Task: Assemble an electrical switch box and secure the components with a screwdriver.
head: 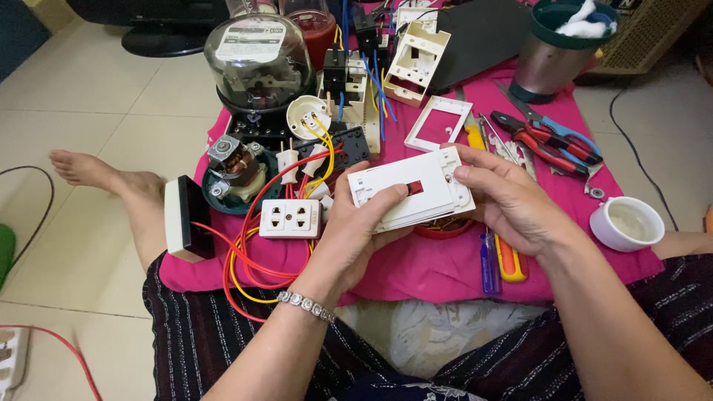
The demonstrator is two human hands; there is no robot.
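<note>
At mid-frame both hands hold a white switch plate [412, 193] with a small red rocker, above the pink cloth [416, 267]. The left hand [356, 226] pinches its lower left edge, thumb on the face; the right hand [505, 200] has its grip pressed on the right end. This looks like inspection or fitting; turning it over would call for a steady two-handed hold. Left of it, a double socket [290, 217] and looping red and yellow wires [245, 260] crowd close; red pliers [546, 141] and a white cup [627, 223] lie to the right.
</note>
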